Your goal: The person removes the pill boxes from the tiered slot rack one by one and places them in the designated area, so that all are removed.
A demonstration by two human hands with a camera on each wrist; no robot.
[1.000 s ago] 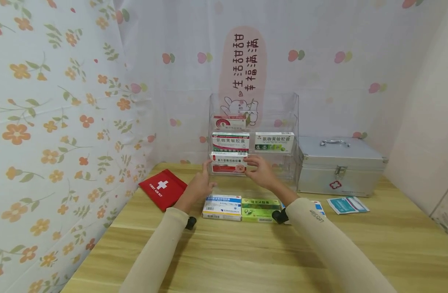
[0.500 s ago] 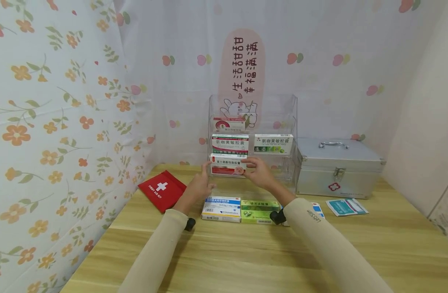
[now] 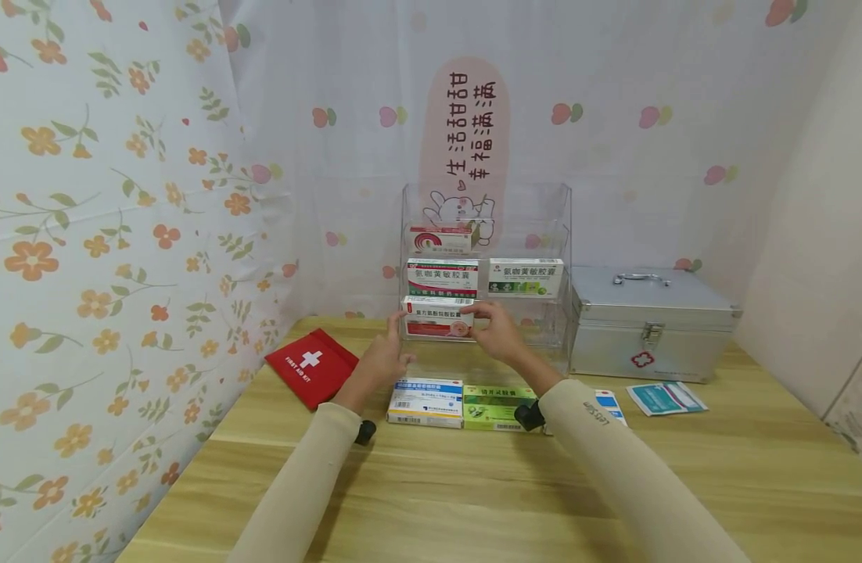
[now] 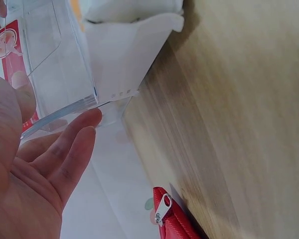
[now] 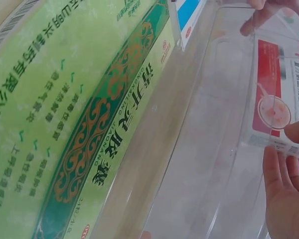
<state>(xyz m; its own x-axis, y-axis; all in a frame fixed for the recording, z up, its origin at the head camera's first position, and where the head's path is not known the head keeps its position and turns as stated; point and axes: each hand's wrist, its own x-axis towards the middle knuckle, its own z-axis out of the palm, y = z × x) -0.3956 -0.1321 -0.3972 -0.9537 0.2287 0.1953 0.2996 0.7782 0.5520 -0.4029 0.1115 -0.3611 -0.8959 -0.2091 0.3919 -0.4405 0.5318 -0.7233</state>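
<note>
A white and red medicine box (image 3: 431,320) stands in the lower left of a clear display rack (image 3: 566,234). My right hand (image 3: 501,332) pinches its right end, thumb on the front and fingers at the edge, as the right wrist view also shows. My left hand (image 3: 385,353) is at the box's left end, its index finger reaching along the rack's side. In the left wrist view the fingers (image 4: 72,159) lie fairly straight outside the clear wall, the thumb near the box's front. Higher up stand a green-edged box (image 3: 443,277), a white and green box (image 3: 526,278) and a red-topped box (image 3: 441,239).
Before the rack lie a blue and white box (image 3: 426,403), a green box (image 3: 497,408) and another blue and white box (image 3: 609,403), partly behind the right sleeve. A red first aid pouch (image 3: 311,366) lies left; a silver case (image 3: 652,324) and teal packet (image 3: 666,398) are right.
The head view has shifted slightly. Both hands stay at the ends of the white and red medicine box, which sits about the same in the rack.
</note>
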